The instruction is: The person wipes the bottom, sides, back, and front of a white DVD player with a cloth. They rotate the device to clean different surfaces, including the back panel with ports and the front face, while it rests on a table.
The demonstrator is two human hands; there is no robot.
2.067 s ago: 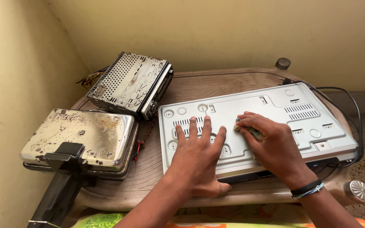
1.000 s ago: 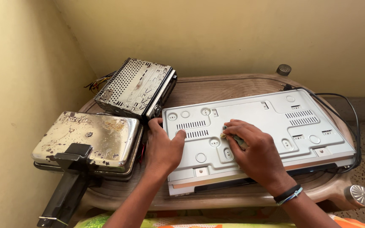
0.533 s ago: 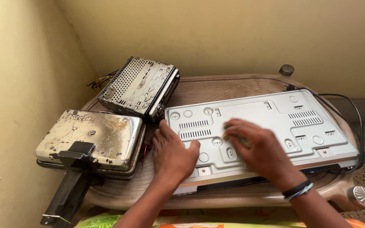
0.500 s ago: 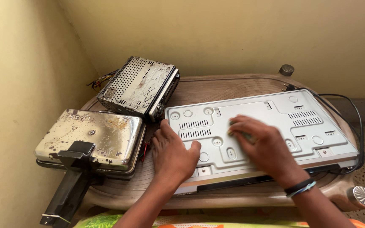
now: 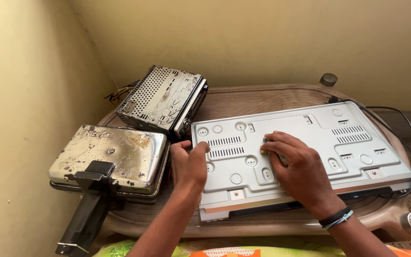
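Note:
A flat grey metal player [image 5: 319,143] lies upside down on a brown table [image 5: 258,100], its vented underside facing up. My left hand [image 5: 189,164] grips the player's left edge, thumb on top near the vent slots. My right hand [image 5: 297,169] rests on the middle of the underside and is closed on a small screwdriver [image 5: 265,145] with a greenish handle; only its tip end shows past my fingers, pressed to the panel. A dark band and a light blue band sit on my right wrist.
A worn chrome sandwich maker [image 5: 110,159] with a black handle sits at the left. Behind it stands a perforated metal car stereo [image 5: 162,97] with loose wires. A black cable [image 5: 405,123] curls off the player's right side. Yellow walls close in at left and back.
My left hand slid from flat on the underside to the player's left edge and gripped it. The right hand kept the screwdriver and shifted slightly on the panel. The view moved a little left.

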